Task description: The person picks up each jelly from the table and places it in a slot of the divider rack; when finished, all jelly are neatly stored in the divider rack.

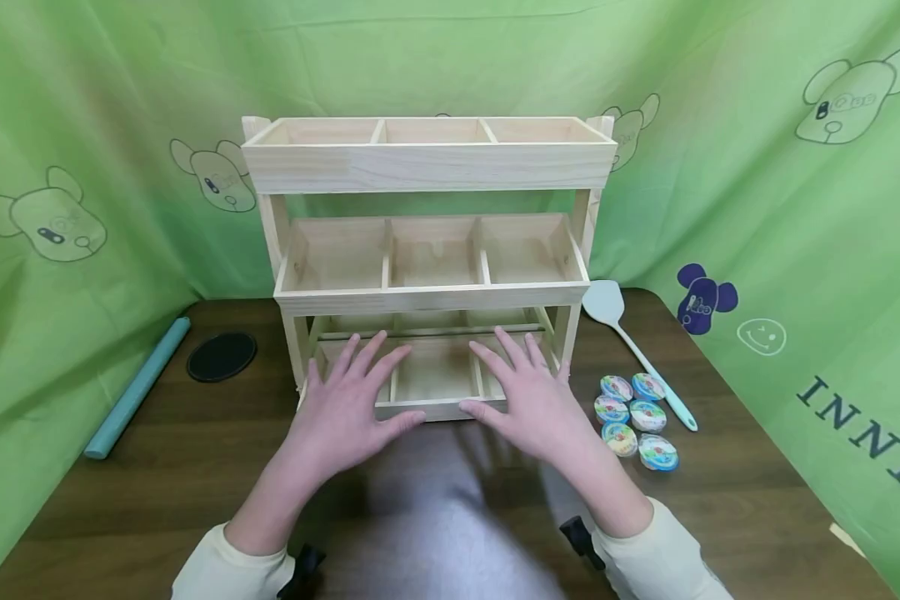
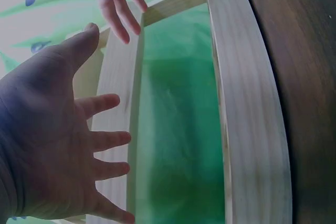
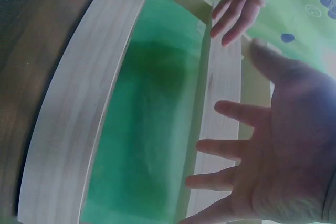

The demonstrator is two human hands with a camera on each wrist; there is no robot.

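A pale wooden three-tier shelf stands on the table, each tier a tray split by dividers into three compartments. My left hand is spread in front of the bottom tray's left part, holding nothing. Likewise my right hand is spread before its right part with nothing in it. In the left wrist view the left palm faces the shelf's front boards. The right wrist view has the right palm near the boards too. Whether any fingertip touches the wood I cannot tell.
A light blue roll and a black round disc lie left of the shelf. To its right are a pale blue spatula and several small lidded cups. Green printed cloth hangs behind the brown table.
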